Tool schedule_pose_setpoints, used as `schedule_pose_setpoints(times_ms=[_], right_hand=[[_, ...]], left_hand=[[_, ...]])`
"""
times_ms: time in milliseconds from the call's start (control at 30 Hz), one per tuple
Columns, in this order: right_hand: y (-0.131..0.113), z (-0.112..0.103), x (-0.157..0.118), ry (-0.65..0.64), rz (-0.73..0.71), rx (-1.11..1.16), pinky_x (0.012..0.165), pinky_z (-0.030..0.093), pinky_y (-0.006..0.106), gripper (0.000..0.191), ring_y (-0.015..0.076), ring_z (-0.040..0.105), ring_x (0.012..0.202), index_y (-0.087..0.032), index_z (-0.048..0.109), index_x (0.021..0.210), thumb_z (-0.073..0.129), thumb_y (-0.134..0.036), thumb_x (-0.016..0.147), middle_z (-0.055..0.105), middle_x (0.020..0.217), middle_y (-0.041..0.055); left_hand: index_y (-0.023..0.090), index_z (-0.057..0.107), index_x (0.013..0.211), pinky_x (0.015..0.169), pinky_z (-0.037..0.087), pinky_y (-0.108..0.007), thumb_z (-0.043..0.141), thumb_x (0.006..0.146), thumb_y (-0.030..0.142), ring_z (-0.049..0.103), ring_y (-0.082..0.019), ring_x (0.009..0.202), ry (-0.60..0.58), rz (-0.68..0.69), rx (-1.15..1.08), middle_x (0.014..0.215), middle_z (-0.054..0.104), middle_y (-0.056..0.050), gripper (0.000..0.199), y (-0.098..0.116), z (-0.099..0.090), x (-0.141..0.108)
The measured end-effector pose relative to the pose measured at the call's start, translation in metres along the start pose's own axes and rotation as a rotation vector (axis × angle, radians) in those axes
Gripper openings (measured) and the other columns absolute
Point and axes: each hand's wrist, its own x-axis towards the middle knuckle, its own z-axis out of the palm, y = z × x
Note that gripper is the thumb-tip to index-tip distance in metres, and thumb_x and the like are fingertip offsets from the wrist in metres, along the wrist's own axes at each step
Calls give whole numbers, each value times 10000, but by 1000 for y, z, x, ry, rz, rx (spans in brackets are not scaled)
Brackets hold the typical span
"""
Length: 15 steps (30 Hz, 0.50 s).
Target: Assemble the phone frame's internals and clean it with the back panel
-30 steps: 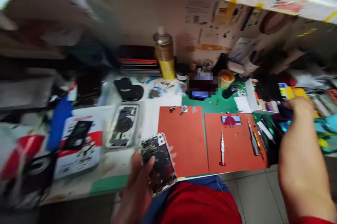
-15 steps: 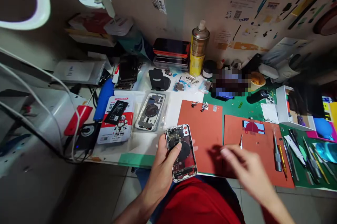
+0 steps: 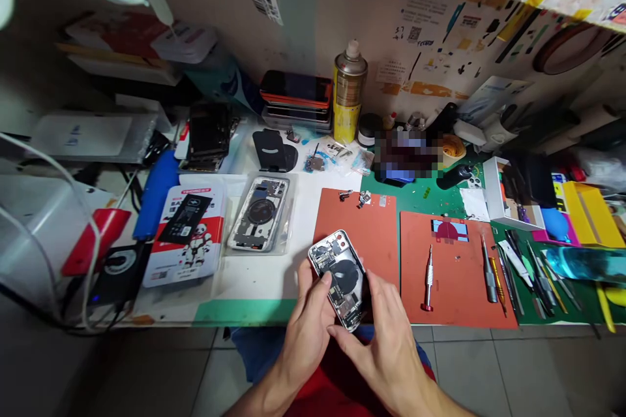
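An opened phone housing [image 3: 345, 278] with a round black pad and circuit parts inside is tilted above the bench's front edge. My left hand [image 3: 309, 316] grips its left side, thumb over the inner edge. On its lower right side, my right hand [image 3: 386, 325] has its fingers along the frame and its thumb at the bottom corner. A silver screwdriver [image 3: 429, 280] with a red cap lies on the right orange mat [image 3: 457, 296], near my right hand. Small metal parts [image 3: 364, 199] rest at the top of the left orange mat [image 3: 355, 221].
A second phone housing [image 3: 261, 213] in a clear tray lies left of the mats, beside a battery [image 3: 186, 219] on a white-red box [image 3: 215, 260]. Tweezers and other tools [image 3: 540, 280] lie at the right. A yellow spray can [image 3: 349, 94] stands at the back.
My right hand has moved left from over the right mat and taken hold of the phone housing, uncovering the screwdriver. The housing has turned slightly, and the view has shifted right.
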Motion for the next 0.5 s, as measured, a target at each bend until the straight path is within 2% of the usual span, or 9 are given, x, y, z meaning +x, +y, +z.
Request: schedule_pose_setpoints(times_ms=[100, 167, 200, 300, 367, 433, 500], right_hand=[[0, -2, 2, 9, 38, 155, 1048, 626, 498, 789, 330, 678, 1296, -256, 409, 1656, 790, -344, 970, 653, 1449, 170], [1, -7, 3, -3, 131, 403, 1090, 591, 461, 700, 309, 681, 1298, -256, 519, 1597, 790, -333, 956, 674, 1441, 148], [1, -10, 4, -49, 206, 595, 1076, 588, 437, 649, 296, 704, 1240, -236, 585, 1549, 794, -368, 949, 714, 1371, 142], [3, -19, 4, -308, 478, 1336, 836, 603, 334, 628, 228, 735, 883, -134, 741, 1360, 757, -583, 921, 787, 1068, 133], [5, -20, 3, -450, 624, 1727, 686, 555, 273, 696, 179, 688, 726, -86, 783, 1274, 709, -671, 905, 790, 1001, 138], [9, -17, 1, -506, 716, 1943, 614, 507, 226, 705, 150, 660, 680, -70, 794, 1255, 708, -672, 898, 794, 1009, 139], [15, -12, -2, -536, 778, 2042, 584, 481, 202, 712, 134, 633, 664, -51, 795, 1252, 725, -662, 891, 794, 985, 135]], left_hand=[[335, 597, 1399, 1200, 506, -496, 783, 960, 500, 710, -291, 1316, -57, 23, 0, 1413, 747, -55, 504, 2, -2, -4], [338, 578, 1471, 1229, 474, -510, 744, 967, 600, 672, -306, 1375, -66, 47, 3, 1479, 713, -77, 592, 7, -1, -4], [330, 565, 1508, 1245, 453, -518, 713, 968, 657, 650, -316, 1404, -60, 57, -1, 1498, 702, -93, 649, 11, 1, -2], [237, 602, 1528, 1276, 394, -541, 623, 972, 747, 590, -355, 1468, -69, 29, -31, 1485, 708, -153, 755, 28, 9, 10], [164, 665, 1476, 1273, 385, -543, 590, 1011, 680, 546, -378, 1502, -127, -49, -41, 1507, 689, -180, 698, 39, 15, 17], [136, 700, 1442, 1266, 391, -532, 573, 1030, 623, 514, -388, 1526, -196, -92, -54, 1529, 674, -184, 650, 46, 22, 21], [138, 721, 1423, 1260, 394, -521, 575, 1031, 591, 492, -391, 1542, -246, -111, -60, 1534, 673, -175, 617, 49, 27, 20]])
